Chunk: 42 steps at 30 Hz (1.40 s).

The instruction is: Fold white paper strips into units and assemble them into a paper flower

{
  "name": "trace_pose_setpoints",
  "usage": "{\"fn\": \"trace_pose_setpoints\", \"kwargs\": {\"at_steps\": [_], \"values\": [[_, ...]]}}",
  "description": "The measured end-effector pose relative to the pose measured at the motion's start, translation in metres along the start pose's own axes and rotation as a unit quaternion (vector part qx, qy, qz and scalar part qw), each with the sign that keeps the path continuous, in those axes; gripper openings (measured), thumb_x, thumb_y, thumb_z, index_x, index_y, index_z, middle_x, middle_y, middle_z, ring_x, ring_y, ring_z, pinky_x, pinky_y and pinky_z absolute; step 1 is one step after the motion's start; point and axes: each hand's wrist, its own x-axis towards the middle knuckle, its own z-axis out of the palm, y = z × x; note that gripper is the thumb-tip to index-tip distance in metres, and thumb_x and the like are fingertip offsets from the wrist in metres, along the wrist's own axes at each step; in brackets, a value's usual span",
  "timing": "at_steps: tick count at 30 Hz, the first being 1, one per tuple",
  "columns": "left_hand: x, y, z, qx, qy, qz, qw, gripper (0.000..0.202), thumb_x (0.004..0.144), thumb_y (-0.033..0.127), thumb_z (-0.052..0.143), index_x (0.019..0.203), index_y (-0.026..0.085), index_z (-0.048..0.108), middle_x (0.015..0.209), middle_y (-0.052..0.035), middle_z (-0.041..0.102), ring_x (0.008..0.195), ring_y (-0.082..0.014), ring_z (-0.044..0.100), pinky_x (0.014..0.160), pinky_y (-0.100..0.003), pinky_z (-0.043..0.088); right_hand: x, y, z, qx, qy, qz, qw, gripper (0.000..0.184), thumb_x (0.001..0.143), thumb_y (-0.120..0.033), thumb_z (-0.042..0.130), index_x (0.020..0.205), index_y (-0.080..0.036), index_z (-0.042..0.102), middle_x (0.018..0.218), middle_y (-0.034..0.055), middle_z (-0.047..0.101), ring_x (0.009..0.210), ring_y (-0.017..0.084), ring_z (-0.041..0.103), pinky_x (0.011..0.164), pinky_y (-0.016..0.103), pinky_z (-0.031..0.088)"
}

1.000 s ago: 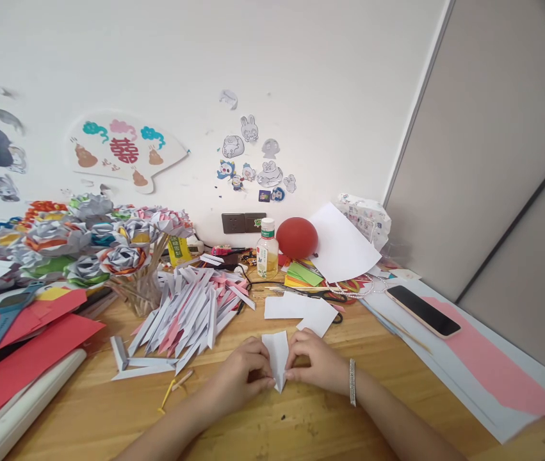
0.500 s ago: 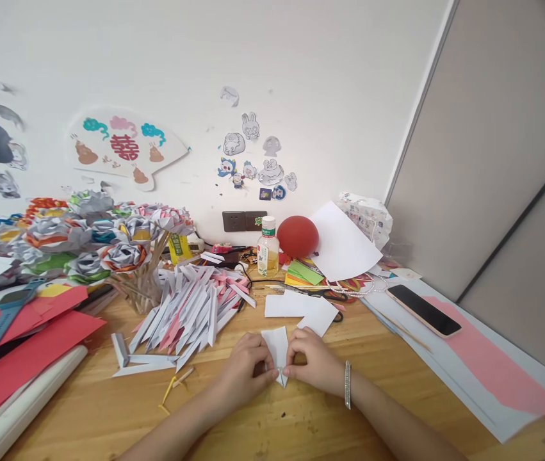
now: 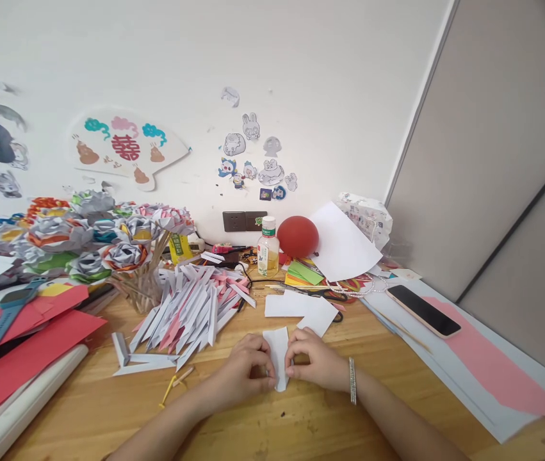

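Note:
Between my two hands, just above the wooden table (image 3: 301,426), is a narrow white paper strip (image 3: 278,352). My left hand (image 3: 249,368) pinches its left edge between thumb and fingers. On the opposite edge, my right hand (image 3: 314,362) has a matching pinch, with a sparkly bracelet (image 3: 352,381) at the wrist. The strip's lower end now lies flat and looks square. Just beyond my hands lie white paper pieces (image 3: 284,305), with a scissors handle (image 3: 338,316) partly under them.
Left of my hands spreads a heap of folded paper strips (image 3: 190,307), with paper flowers (image 3: 125,256) behind it. A drink bottle (image 3: 268,250) and a red balloon (image 3: 298,236) stand at the back. A phone (image 3: 423,310) lies right; red paper (image 3: 51,352) lies left.
The small triangular fold at the strip's lower end has opened out, and that end is now flat. My fingers have moved slightly apart along its sides.

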Motion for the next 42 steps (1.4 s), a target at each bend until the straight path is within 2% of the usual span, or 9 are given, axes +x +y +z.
{"fn": "trace_pose_setpoints", "kwargs": {"at_steps": [4,10,19,28,33,38,42], "values": [[0.003,0.001,0.003,0.007,0.016,-0.014,1.000,0.014,0.073,0.028,0.061,0.063,0.019,0.063,0.081,-0.0014,0.058,0.084,-0.0161,0.050,0.078,-0.027,0.036,0.001,-0.004,0.001,-0.027,0.011,0.021,0.999,0.006,0.068,-0.020,0.069,0.067,-0.020,0.063,0.080,-0.0002,0.054,0.086,0.017,0.047,0.077,0.027,0.035],[0.007,0.002,0.010,0.033,0.052,-0.050,0.997,0.012,0.073,0.027,0.061,0.063,0.019,0.062,0.077,-0.0015,0.059,0.081,-0.0171,0.051,0.074,-0.028,0.036,0.001,-0.006,0.006,-0.060,0.032,0.018,0.998,0.008,0.069,-0.020,0.067,0.066,-0.020,0.060,0.079,-0.0010,0.054,0.084,0.016,0.046,0.074,0.027,0.034],[0.007,0.004,0.018,0.071,0.090,-0.067,0.991,0.017,0.075,0.031,0.058,0.064,0.018,0.059,0.076,-0.0024,0.056,0.079,-0.0182,0.048,0.071,-0.029,0.036,-0.003,-0.014,0.012,-0.119,0.051,0.048,0.990,0.007,0.073,-0.018,0.061,0.069,-0.019,0.057,0.083,-0.0005,0.052,0.084,0.016,0.045,0.074,0.027,0.033],[0.006,0.010,0.016,0.089,0.080,-0.081,0.990,0.020,0.076,0.034,0.057,0.065,0.018,0.058,0.078,-0.0032,0.054,0.082,-0.0197,0.046,0.071,-0.030,0.036,-0.007,-0.015,0.021,-0.176,0.085,0.067,0.978,0.007,0.075,-0.017,0.058,0.070,-0.020,0.053,0.084,0.0001,0.051,0.084,0.017,0.044,0.075,0.029,0.033],[0.007,0.011,0.017,0.095,0.082,-0.091,0.988,0.015,0.075,0.029,0.056,0.064,0.018,0.058,0.079,-0.0036,0.054,0.082,-0.0195,0.046,0.071,-0.030,0.035,-0.007,-0.018,0.017,-0.159,0.080,0.080,0.981,0.009,0.076,-0.022,0.059,0.072,-0.020,0.051,0.084,-0.0003,0.052,0.084,0.017,0.045,0.074,0.029,0.033],[0.007,0.010,0.017,0.090,0.081,-0.098,0.988,0.007,0.071,0.021,0.058,0.065,0.018,0.058,0.078,-0.0028,0.054,0.083,-0.0195,0.046,0.072,-0.029,0.035,-0.010,-0.017,0.016,-0.153,0.075,0.068,0.983,0.019,0.072,-0.032,0.064,0.075,-0.021,0.050,0.086,-0.0013,0.051,0.086,0.017,0.044,0.074,0.029,0.033],[0.007,0.010,0.017,0.084,0.084,-0.094,0.988,0.007,0.071,0.021,0.057,0.064,0.018,0.058,0.078,-0.0025,0.053,0.082,-0.0194,0.046,0.073,-0.030,0.035,-0.010,-0.018,0.016,-0.154,0.070,0.069,0.983,0.021,0.070,-0.032,0.066,0.075,-0.021,0.049,0.086,-0.0015,0.051,0.086,0.017,0.044,0.075,0.029,0.033]]}}
